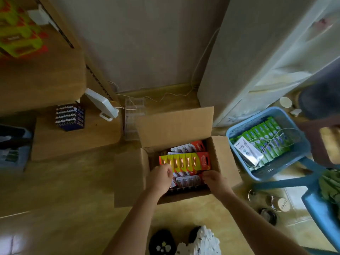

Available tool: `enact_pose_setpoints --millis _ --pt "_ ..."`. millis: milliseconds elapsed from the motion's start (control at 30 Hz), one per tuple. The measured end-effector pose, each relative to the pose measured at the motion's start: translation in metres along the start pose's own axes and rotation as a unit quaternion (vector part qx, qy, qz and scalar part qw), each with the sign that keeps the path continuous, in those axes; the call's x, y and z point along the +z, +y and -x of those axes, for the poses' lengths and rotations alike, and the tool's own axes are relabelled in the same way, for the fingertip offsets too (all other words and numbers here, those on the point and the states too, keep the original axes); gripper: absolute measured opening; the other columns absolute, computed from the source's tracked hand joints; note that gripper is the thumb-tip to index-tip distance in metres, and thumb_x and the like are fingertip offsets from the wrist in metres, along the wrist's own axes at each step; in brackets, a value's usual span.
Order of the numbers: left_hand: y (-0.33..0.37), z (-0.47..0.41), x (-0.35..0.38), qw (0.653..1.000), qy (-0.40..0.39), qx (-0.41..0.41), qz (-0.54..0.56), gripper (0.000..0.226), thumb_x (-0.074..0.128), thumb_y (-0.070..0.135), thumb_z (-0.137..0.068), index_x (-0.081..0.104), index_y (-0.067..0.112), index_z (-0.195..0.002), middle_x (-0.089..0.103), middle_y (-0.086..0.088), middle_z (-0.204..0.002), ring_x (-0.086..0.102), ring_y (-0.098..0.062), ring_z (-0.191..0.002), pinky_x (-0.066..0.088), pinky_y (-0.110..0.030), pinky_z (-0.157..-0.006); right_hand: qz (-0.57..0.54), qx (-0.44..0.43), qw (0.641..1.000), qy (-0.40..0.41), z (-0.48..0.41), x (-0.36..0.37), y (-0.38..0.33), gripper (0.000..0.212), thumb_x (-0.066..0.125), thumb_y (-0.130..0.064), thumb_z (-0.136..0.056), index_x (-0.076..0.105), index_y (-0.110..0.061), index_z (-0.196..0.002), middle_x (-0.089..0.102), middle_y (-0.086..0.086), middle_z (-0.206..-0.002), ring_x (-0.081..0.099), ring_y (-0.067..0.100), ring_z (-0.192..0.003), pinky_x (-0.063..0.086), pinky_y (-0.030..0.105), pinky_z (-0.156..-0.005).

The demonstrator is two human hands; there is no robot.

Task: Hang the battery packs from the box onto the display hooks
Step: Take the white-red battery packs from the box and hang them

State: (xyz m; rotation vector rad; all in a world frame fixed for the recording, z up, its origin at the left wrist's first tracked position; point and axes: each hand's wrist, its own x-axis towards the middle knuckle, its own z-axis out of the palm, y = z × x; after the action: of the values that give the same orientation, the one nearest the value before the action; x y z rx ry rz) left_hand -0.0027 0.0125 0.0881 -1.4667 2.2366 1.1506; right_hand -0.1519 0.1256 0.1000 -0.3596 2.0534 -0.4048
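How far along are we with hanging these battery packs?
Early. Done: the cardboard box stands open on the floor. In hand: the left hand holds the edge of the yellow-and-red battery pack on top, while the right hand reaches among the grey packs beneath. Left: several packs remain inside; no display hooks are clearly visible here.

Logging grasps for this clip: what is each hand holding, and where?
The left hand pinches the left end of the yellow-and-red battery card. The right hand reaches among lower packs; its grip cannot be told.
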Motion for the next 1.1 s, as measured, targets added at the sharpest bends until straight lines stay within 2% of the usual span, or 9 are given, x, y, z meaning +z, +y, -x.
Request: enact_pose_setpoints --millis 67,200,367,500,633,767,900,1000,1100 --pt "-0.010 -0.027 0.020 1.000 0.013 0.015 -0.002 0.014 0.049 0.018 -0.091 0.062 0.018 -0.089 0.069 0.002 -0.090 0.064 -0.017 -0.082 0.052 -0.033 -0.070 -0.039 0.026 0.999 0.006 -0.033 0.017 0.017 0.023 0.049 -0.014 -0.088 0.067 -0.015 -0.103 0.064 0.008 -0.093 0.061 0.029 -0.091 0.051 0.040 -0.085" --pt "-0.032 -0.085 0.059 0.998 0.044 0.046 -0.006 0.016 0.049 0.018 -0.090 0.065 0.017 -0.095 0.070 -0.001 -0.099 0.063 -0.021 -0.094 0.052 -0.036 -0.078 -0.136 0.094 0.986 -0.033 -0.091 0.045 0.035 0.027 0.049 -0.012 -0.091 0.051 -0.019 -0.065 0.052 0.001 -0.071 0.052 0.018 -0.073 0.050 0.035 -0.077" --pt "-0.056 -0.149 0.105 0.992 0.075 0.097 -0.025 0.020 0.049 0.020 -0.091 0.063 0.017 -0.105 0.066 -0.002 -0.112 0.057 -0.021 -0.109 0.047 -0.034 -0.085 -0.338 0.125 0.932 -0.036 -0.155 0.077 0.053 0.011 0.049 -0.003 -0.090 0.060 -0.006 -0.091 0.056 0.028 -0.084 0.046 0.013 -0.062 0.038 0.025 -0.054" --pt "-0.070 -0.184 0.130 0.984 0.088 0.148 -0.040 0.020 0.047 0.019 -0.093 0.062 0.011 -0.104 0.061 -0.004 -0.112 0.050 -0.024 -0.111 0.038 -0.032 -0.092 -0.409 0.107 0.906 -0.002 -0.190 0.088 0.064 0.016 0.056 -0.001 -0.087 0.052 -0.009 -0.074 0.050 0.007 -0.067 0.047 0.016 -0.057 0.036 0.025 -0.050" --pt "-0.074 -0.200 0.140 0.977 0.138 0.163 -0.011 0.018 0.048 0.017 -0.092 0.064 0.011 -0.098 0.061 -0.005 -0.105 0.052 -0.023 -0.106 0.042 -0.034 -0.090 -0.450 0.018 0.893 0.028 -0.204 0.091 0.063 0.010 0.064 -0.004 -0.084 0.057 -0.011 -0.086 0.059 0.006 -0.074 0.055 0.018 -0.064 0.045 0.029 -0.054" --pt "-0.077 -0.199 0.139 0.971 0.166 0.166 0.041 0.022 0.046 0.013 -0.093 0.067 0.007 -0.098 0.069 -0.010 -0.103 0.060 -0.027 -0.102 0.047 -0.037 -0.086 -0.369 -0.137 0.915 0.091 -0.199 0.089 0.061 0.004 0.068 -0.018 -0.083 0.065 -0.016 -0.081 0.072 0.007 -0.093 0.067 0.022 -0.082 0.056 0.041 -0.075" --pt "-0.081 -0.191 0.134 0.969 0.146 0.128 0.155 0.023 0.044 0.006 -0.094 0.067 0.001 -0.094 0.072 -0.016 -0.095 0.066 -0.030 -0.092 0.050 -0.037 -0.079 -0.308 -0.277 0.897 0.153 -0.162 0.057 0.061 0.014 0.066 -0.031 -0.081 0.071 -0.021 -0.088 0.075 0.000 -0.088 0.071 0.019 -0.086 0.054 0.049 -0.086" --pt "-0.080 -0.187 0.138 0.979 0.093 0.143 0.113 0.013 0.056 0.007 -0.088 0.069 0.007 -0.087 0.072 -0.012 -0.090 0.066 -0.028 -0.089 0.051 -0.037 -0.080 -0.308 -0.347 0.865 0.190 -0.133 0.023 0.056 0.012 0.064 -0.031 -0.083 0.071 -0.023 -0.089 0.075 0.001 -0.088 0.070 0.020 -0.087 0.054 0.046 -0.086" --pt "-0.069 -0.178 0.143 0.984 0.086 0.158 -0.010 0.015 0.068 0.026 -0.080 0.058 0.017 -0.074 0.061 -0.002 -0.086 0.062 -0.023 -0.086 0.048 -0.034 -0.074 -0.319 -0.386 0.840 0.210 -0.118 0.000 0.051 0.010 0.060 -0.021 -0.088 0.069 -0.025 -0.090 0.073 -0.004 -0.088 0.068 0.015 -0.085 0.054 0.034 -0.080"
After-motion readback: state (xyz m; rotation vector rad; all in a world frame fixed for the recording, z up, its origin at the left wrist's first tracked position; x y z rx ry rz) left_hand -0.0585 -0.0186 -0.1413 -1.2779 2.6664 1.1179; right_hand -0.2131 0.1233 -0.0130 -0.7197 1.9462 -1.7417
